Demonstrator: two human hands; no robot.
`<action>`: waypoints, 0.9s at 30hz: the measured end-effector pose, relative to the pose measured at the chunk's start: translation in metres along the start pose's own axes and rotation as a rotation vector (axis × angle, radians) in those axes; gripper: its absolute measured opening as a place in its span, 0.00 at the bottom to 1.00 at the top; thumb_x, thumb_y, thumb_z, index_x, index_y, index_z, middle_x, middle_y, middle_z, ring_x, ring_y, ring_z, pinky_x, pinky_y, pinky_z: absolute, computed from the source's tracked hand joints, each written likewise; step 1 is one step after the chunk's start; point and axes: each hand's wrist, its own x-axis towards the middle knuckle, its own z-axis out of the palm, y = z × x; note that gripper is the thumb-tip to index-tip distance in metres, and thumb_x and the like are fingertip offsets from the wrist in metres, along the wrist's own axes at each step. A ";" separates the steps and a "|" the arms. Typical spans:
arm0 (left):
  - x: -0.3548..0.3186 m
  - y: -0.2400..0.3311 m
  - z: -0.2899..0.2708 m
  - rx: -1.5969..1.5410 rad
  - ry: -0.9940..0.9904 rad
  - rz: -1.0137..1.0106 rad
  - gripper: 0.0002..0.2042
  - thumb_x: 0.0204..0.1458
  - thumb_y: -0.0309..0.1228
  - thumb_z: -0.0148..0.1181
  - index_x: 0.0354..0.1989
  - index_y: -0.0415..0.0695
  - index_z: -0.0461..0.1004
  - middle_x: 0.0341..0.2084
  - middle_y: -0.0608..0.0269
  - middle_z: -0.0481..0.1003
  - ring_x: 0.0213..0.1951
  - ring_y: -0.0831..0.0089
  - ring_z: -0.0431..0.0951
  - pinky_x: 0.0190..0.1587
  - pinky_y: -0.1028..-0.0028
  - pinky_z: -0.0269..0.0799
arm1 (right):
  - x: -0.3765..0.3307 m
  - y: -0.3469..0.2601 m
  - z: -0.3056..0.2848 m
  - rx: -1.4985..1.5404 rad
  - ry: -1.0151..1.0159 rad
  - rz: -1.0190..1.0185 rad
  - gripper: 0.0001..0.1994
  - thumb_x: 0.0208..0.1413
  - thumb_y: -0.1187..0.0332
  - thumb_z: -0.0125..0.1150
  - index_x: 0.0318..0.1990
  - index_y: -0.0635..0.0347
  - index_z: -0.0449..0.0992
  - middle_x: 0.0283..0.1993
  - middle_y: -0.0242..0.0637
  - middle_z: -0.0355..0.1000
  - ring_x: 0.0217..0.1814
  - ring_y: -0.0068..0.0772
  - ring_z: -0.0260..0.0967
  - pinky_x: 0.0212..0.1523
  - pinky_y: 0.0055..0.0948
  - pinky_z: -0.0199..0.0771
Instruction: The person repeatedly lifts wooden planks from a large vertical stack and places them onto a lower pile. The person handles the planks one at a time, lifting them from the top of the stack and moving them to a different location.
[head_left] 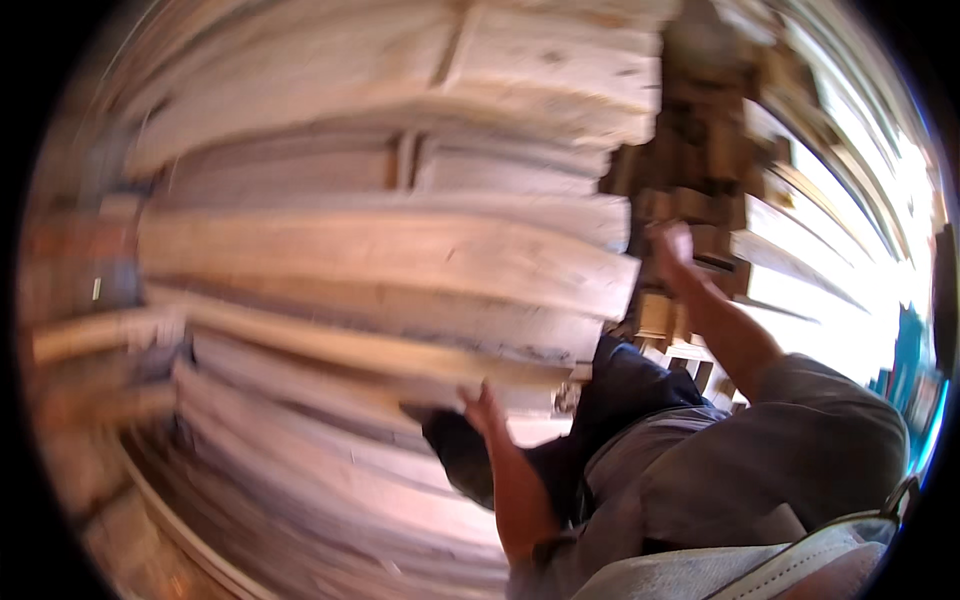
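Note:
Long, pale wooden boards [400, 250] lie stacked in front of me and to the left, smeared by motion. My left hand [485, 410] is low in the middle, beside the edge of a lower board [400, 355]. Its fingers look apart, and nothing shows in them. Farther up and to the right, my right hand [672, 245] reaches out near the cut ends of the stack. Blur hides its fingers, so I cannot make out whether it touches or holds anything.
Shorter wood blocks [655, 315] are heaped in the dark gap past the board ends. More planks [810, 245] stand on the right in bright light. A teal object [908, 370] shows at the far right. Thick boards [520, 60] overlap at the top.

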 end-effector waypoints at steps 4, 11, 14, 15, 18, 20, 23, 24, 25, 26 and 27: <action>-0.012 0.001 0.050 0.193 0.123 -0.177 0.41 0.49 0.37 0.68 0.67 0.28 0.53 0.63 0.33 0.60 0.65 0.46 0.61 0.66 0.63 0.56 | 0.009 -0.050 -0.041 -0.033 0.545 -0.711 0.34 0.53 0.62 0.65 0.66 0.61 0.61 0.66 0.50 0.61 0.68 0.50 0.58 0.67 0.43 0.57; -0.058 -0.041 0.007 0.044 0.148 -0.258 0.36 0.49 0.35 0.66 0.64 0.29 0.59 0.50 0.34 0.74 0.50 0.51 0.77 0.52 0.65 0.72 | -0.013 -0.091 0.031 -0.324 0.228 -1.261 0.34 0.53 0.65 0.62 0.68 0.58 0.59 0.70 0.50 0.57 0.73 0.55 0.50 0.70 0.49 0.51; -0.074 -0.013 -0.031 0.272 0.172 -0.113 0.35 0.50 0.38 0.64 0.61 0.25 0.60 0.50 0.32 0.73 0.54 0.51 0.75 0.54 0.67 0.70 | -0.003 -0.049 0.075 -0.447 0.018 -1.121 0.31 0.57 0.61 0.56 0.67 0.59 0.59 0.70 0.52 0.55 0.73 0.58 0.49 0.71 0.50 0.50; -0.086 -0.054 -0.062 0.084 0.334 -0.082 0.25 0.52 0.36 0.61 0.53 0.30 0.70 0.43 0.38 0.77 0.49 0.47 0.77 0.52 0.66 0.71 | 0.001 -0.037 0.094 -0.458 0.005 -1.306 0.28 0.61 0.60 0.51 0.68 0.58 0.59 0.72 0.53 0.52 0.74 0.59 0.47 0.71 0.50 0.48; -0.105 -0.027 -0.117 0.725 0.250 0.372 0.08 0.51 0.30 0.56 0.33 0.36 0.74 0.30 0.46 0.75 0.38 0.45 0.75 0.46 0.61 0.72 | -0.019 -0.043 0.098 -0.452 -0.005 -1.071 0.26 0.63 0.61 0.47 0.67 0.56 0.59 0.73 0.51 0.49 0.75 0.57 0.44 0.71 0.50 0.50; -0.129 -0.037 -0.143 0.580 0.383 0.234 0.12 0.50 0.31 0.56 0.39 0.35 0.76 0.34 0.44 0.76 0.42 0.45 0.75 0.50 0.59 0.71 | -0.025 -0.048 0.095 -0.448 0.006 -1.116 0.25 0.63 0.62 0.47 0.68 0.55 0.59 0.73 0.50 0.50 0.75 0.56 0.44 0.70 0.50 0.51; -0.150 -0.032 -0.162 0.642 0.499 0.015 0.19 0.50 0.33 0.56 0.48 0.35 0.75 0.44 0.41 0.75 0.50 0.44 0.73 0.57 0.56 0.67 | -0.030 -0.052 0.091 -0.494 -0.016 -1.123 0.25 0.66 0.60 0.44 0.68 0.54 0.59 0.73 0.51 0.50 0.75 0.56 0.44 0.71 0.51 0.49; -0.153 0.014 -0.151 0.613 0.528 -0.058 0.21 0.50 0.34 0.56 0.52 0.35 0.73 0.48 0.40 0.74 0.53 0.44 0.71 0.59 0.56 0.65 | -0.028 -0.051 0.090 -0.515 -0.011 -1.095 0.25 0.67 0.58 0.42 0.68 0.54 0.58 0.73 0.52 0.49 0.75 0.57 0.44 0.71 0.51 0.47; -0.162 0.044 -0.149 0.588 0.570 -0.143 0.24 0.50 0.35 0.56 0.55 0.35 0.71 0.51 0.39 0.73 0.56 0.44 0.69 0.61 0.55 0.63 | -0.026 -0.050 0.089 -0.479 0.006 -1.145 0.24 0.68 0.58 0.41 0.68 0.53 0.58 0.72 0.52 0.50 0.74 0.57 0.45 0.71 0.51 0.47; -0.169 0.039 -0.157 0.634 0.546 -0.150 0.25 0.50 0.36 0.57 0.57 0.35 0.70 0.53 0.39 0.71 0.57 0.44 0.68 0.62 0.55 0.62 | -0.028 -0.049 0.090 -0.489 -0.010 -1.141 0.24 0.68 0.58 0.41 0.69 0.53 0.58 0.72 0.53 0.50 0.74 0.57 0.45 0.71 0.51 0.47; -0.177 0.027 -0.164 0.676 0.517 -0.151 0.27 0.50 0.37 0.57 0.58 0.36 0.68 0.55 0.39 0.69 0.59 0.44 0.67 0.62 0.54 0.61 | -0.028 -0.050 0.091 -0.500 -0.017 -1.134 0.24 0.68 0.58 0.41 0.69 0.53 0.58 0.72 0.53 0.51 0.74 0.58 0.45 0.72 0.51 0.47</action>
